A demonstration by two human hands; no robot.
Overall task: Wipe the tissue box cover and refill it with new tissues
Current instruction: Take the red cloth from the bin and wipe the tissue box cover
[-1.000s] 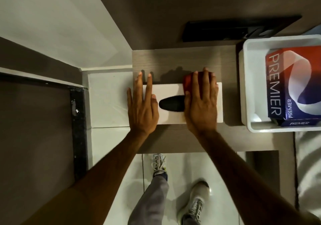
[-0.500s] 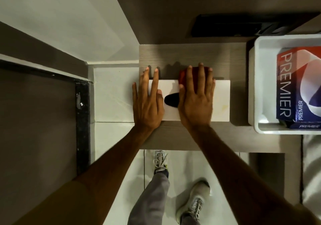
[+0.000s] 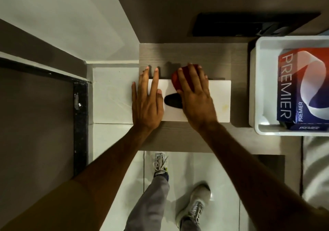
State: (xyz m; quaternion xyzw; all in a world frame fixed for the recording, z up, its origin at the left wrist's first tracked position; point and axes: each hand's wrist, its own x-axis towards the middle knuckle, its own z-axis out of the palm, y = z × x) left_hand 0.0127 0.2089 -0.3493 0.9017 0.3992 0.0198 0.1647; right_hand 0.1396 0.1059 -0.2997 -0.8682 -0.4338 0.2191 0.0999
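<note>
The white tissue box cover (image 3: 219, 99) lies on the wooden tabletop (image 3: 192, 56), its long axis running left to right, just left of a white bin (image 3: 253, 88) that holds a Premier tissue pack (image 3: 292, 88). The left hand (image 3: 146, 102) lies flat with fingers spread, pinning the cover's left end. The right hand (image 3: 195, 97) presses a red cloth (image 3: 176, 82) flat against the cover's far edge; it is the hand nearer the unwiped right end, where a faint yellowish mark (image 3: 225, 107) shows. The dark oval slot (image 3: 171, 101) is partly hidden under the right hand, and most of the cloth is covered too.
</note>
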